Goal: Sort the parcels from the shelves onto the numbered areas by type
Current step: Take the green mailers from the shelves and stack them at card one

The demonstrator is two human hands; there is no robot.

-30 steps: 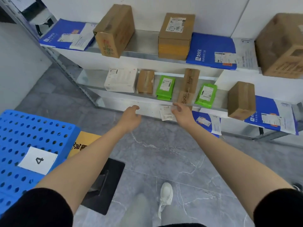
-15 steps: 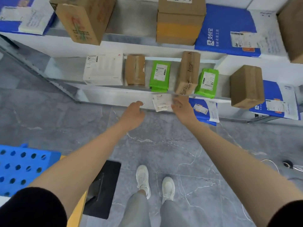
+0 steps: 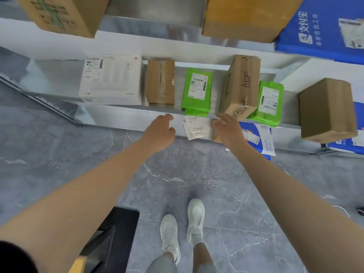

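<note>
My white shoes (image 3: 195, 219) stand on the grey floor (image 3: 59, 164). Ahead, my left hand (image 3: 159, 133) and right hand (image 3: 226, 129) are stretched forward, each grip loosely curled and holding nothing, either side of a white-labelled parcel (image 3: 195, 127) on the lowest shelf. Above it, the middle shelf (image 3: 59, 79) carries a white box (image 3: 112, 79), brown boxes (image 3: 160, 81) and green bags (image 3: 197, 91); larger cartons (image 3: 240, 18) sit higher

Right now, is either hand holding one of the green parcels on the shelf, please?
No: the left hand and right hand are both below the shelf edge, touching neither of the green parcels.
</note>
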